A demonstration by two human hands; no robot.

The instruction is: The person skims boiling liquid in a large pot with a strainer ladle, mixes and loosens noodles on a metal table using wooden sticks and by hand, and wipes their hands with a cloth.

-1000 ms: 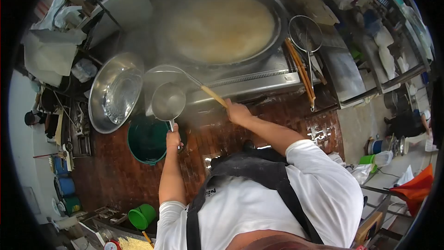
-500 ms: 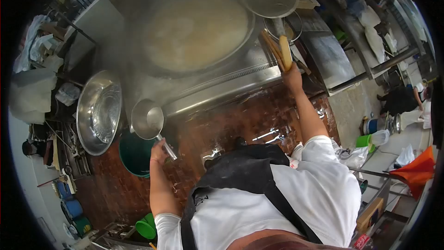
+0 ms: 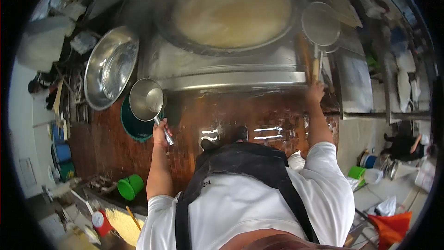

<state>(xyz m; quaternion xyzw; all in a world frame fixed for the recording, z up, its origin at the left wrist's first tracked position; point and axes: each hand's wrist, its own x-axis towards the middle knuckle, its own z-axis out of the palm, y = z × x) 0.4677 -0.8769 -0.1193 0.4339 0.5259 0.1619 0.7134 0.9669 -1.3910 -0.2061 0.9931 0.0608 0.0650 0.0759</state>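
Observation:
My left hand is closed round the metal handle of a ladle with a wide round bowl, held above a dark green tub. A smaller bright round shape shows inside the bowl; I cannot tell whether it is a second ladle or a reflection. Far to the right, my right hand grips the lower end of the light handle of a round mesh strainer. The strainer is at the right side of a large steaming pan of cloudy pale liquid. Wooden sticks lie blurred beside its handle.
A metal front ledge runs below the pan. At left leans a large steel basin. A green bucket stands lower left on the tiled floor. Another person is far right, near metal tables.
The strainer has moved down and away from me, to the right side of the pan, with my right hand still at its handle. The view has turned and shifted; the ladle stays in my left hand.

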